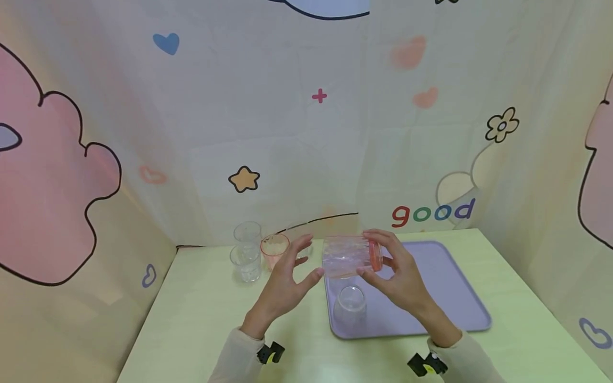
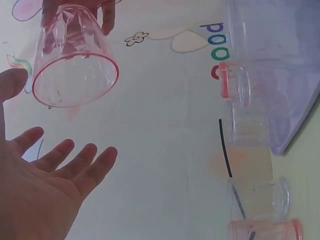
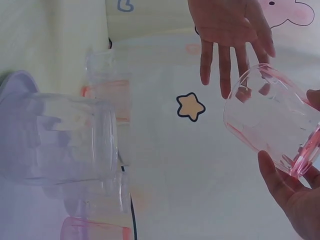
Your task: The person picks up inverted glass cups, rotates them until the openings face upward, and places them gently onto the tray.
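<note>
A clear, pink-tinted drinking glass (image 1: 347, 255) lies sideways in the air, its mouth facing left and its thick pink base to the right. The right hand (image 1: 402, 279) grips it around the base, thumb below and fingers above. Close to the mouth, the left hand (image 1: 286, 282) is spread with its fingers apart. In the left wrist view a gap shows between the left thumb and the glass's rim (image 2: 75, 102). The right wrist view also shows the glass (image 3: 272, 117) in the right fingers, with the left palm (image 3: 225, 22) turned toward it.
Beneath the held glass a purple tray (image 1: 445, 287) rests on the table (image 1: 191, 324). An upside-down clear glass (image 1: 351, 306) stands near its front left corner, with other glasses behind. Left of the tray are clear glasses (image 1: 246, 263) and a pink-rimmed glass (image 1: 273, 247). A printed curtain (image 1: 287, 133) hangs behind.
</note>
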The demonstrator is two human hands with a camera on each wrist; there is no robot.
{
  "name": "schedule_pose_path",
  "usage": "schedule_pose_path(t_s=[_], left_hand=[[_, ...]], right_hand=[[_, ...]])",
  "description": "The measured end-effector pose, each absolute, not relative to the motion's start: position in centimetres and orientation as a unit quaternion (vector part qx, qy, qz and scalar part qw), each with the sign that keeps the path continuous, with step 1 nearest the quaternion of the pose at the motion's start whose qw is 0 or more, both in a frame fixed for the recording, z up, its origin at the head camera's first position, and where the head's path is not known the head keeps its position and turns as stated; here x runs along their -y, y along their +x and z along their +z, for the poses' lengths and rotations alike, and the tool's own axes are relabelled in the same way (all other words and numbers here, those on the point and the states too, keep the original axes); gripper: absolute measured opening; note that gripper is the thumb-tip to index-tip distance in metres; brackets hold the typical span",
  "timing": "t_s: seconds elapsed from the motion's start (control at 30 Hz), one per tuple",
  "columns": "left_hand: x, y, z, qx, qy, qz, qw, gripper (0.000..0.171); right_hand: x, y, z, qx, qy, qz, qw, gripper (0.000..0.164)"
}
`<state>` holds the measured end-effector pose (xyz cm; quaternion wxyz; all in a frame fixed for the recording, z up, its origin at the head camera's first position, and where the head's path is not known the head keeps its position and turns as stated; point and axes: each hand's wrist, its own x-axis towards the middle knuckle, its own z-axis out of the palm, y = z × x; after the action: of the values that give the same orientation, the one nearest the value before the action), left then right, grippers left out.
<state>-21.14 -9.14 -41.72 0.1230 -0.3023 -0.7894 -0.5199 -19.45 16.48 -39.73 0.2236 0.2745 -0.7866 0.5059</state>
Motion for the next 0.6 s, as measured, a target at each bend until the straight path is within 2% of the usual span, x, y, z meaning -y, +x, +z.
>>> schedule_pose_path(t_s=[0.13, 0.6], left_hand=[[9.6, -21.3, -41.9, 0.801, -0.310, -0.491, 0.144, 0.063], [10.8, -21.2, -42.3, 0.869, -0.259, -0.391, 0.155, 0.064]], right_hand=[[-17.1, -19.6, -39.9, 0.798, 0.265, 0.491, 0.228, 0.066], [-19.2, -19.9, -40.9, 0.832, 0.227, 0.434, 0.261, 0.066]])
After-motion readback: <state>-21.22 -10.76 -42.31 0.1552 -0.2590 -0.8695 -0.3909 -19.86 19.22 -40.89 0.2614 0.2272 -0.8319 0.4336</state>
